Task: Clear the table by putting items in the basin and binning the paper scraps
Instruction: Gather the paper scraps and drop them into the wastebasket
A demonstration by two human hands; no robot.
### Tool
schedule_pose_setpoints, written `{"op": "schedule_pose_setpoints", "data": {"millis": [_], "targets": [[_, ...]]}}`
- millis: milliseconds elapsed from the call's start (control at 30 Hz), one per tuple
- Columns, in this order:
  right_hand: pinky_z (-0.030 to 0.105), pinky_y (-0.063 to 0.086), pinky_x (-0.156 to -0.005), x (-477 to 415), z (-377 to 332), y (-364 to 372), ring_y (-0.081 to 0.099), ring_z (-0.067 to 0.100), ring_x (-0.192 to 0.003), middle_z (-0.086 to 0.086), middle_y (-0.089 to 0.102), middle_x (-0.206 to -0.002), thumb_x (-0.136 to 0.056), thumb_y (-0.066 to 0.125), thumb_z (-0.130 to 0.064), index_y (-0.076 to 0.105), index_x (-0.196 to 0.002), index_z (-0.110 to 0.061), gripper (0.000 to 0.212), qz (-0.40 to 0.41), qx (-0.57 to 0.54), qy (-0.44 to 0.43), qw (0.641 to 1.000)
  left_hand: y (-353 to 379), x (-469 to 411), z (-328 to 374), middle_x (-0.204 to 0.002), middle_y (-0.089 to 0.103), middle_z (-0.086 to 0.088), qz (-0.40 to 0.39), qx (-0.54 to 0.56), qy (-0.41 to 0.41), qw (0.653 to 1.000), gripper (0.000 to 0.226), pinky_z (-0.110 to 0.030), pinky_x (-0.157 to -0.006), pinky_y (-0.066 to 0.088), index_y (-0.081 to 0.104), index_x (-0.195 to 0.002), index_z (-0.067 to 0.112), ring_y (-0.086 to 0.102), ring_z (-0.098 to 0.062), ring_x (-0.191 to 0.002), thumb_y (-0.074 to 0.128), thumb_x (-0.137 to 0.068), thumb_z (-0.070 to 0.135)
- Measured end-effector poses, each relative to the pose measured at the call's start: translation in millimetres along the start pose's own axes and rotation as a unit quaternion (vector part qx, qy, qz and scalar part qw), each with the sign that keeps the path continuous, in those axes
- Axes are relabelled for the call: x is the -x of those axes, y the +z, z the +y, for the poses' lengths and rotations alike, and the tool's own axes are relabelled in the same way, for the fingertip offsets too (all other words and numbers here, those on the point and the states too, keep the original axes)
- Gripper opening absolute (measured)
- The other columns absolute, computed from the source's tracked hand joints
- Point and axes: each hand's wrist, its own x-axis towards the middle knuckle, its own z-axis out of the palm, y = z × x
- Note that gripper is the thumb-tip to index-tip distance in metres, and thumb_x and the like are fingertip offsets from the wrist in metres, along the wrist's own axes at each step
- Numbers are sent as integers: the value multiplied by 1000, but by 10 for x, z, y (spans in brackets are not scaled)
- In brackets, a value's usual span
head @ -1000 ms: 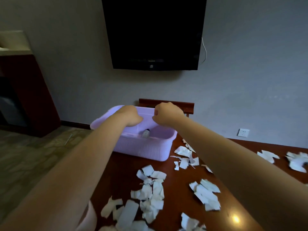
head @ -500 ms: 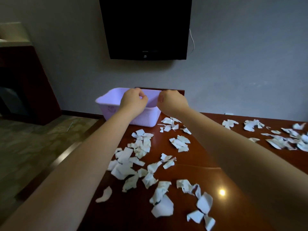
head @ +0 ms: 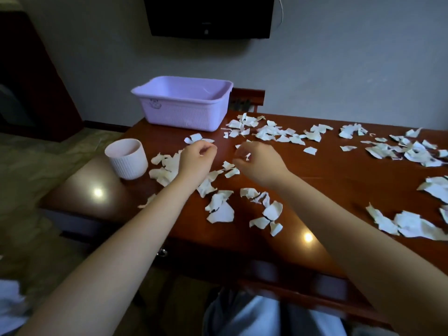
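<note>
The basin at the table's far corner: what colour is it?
Light purple basin, with a woven-textured side; seen in the head view.

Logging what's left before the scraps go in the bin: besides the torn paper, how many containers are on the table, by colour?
Lilac basin: 1
White ribbed cup: 1
Total: 2 containers
The paper scraps are too many and too overlapped to count; they cover most of the table.
</note>
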Motion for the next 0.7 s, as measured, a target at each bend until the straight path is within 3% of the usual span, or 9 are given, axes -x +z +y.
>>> {"op": "schedule_pose_setpoints", "data": {"millis": [100, 200, 333, 433, 533, 633, 700], "targets": [[41, 54, -81, 279, 183, 83, 61, 18, -96, 1, 65, -108, -88, 57, -33, 65, -109, -17, 28, 28, -20, 4, 999, 61, 272, -169, -95, 63, 3, -5, -26, 51, 998, 17, -14, -74, 39, 68, -97, 9, 55, -9, -91, 53, -92, 15], [41, 50, -87, 527, 329, 139, 58, 18, -105, 0, 63, -114, -88, 59, -34, 63, -113, -16, 31, 51, -48, -17, 997, 146, 470, -351, -103, 64, -2, -19, -98, 134, 986, 15, -18, -85, 35, 67, -96, 6, 55, -17, -104, 56, -89, 14], [41, 46, -94, 808, 474, 198, 55, 19, -116, -1, 56, -127, -84, 56, -44, 56, -123, -18, 47, 13, -33, -61, 998, 191, 657, -464, -120, 57, -4, -37, -186, 186, 964, 48, -33, -97, 38, 64, -108, 10, 47, -23, -118, 47, -81, 46], [47, 35, -107, 979, 561, 247, 41, 22, -133, 0, 43, -144, -78, 46, -60, 43, -138, -24, 70, -25, 24, -88, 996, 172, 699, -540, -145, 36, -3, -85, -283, 182, 938, 69, -48, -111, 25, 50, -131, 17, 25, -23, -139, 42, -78, 61], [47, 19, -116, 1093, 633, 263, 21, 22, -144, -3, 24, -156, -78, 36, -69, 24, -148, -32, 80, -55, 84, -103, 990, 155, 660, -598, -158, 9, 0, -123, -361, 165, 910, 76, -53, -115, 7, 27, -146, 24, -1, -20, -147, 49, -83, 62], [47, 12, -117, 1057, 646, 262, 13, 22, -147, -2, 16, -159, -80, 29, -73, 14, -151, -33, 82, -65, 122, -102, 985, 129, 600, -603, -159, 4, -1, -120, -374, 147, 908, 79, -54, -115, 3, 22, -148, 25, -6, -19, -147, 48, -84, 62], [46, 12, -118, 955, 613, 271, 12, 22, -147, -1, 14, -159, -85, 34, -69, 13, -151, -31, 79, -65, 130, -101, 984, 116, 556, -614, -159, 3, -2, -114, -377, 135, 909, 79, -52, -115, 3, 20, -148, 25, -7, -20, -147, 47, -84, 63]]}}
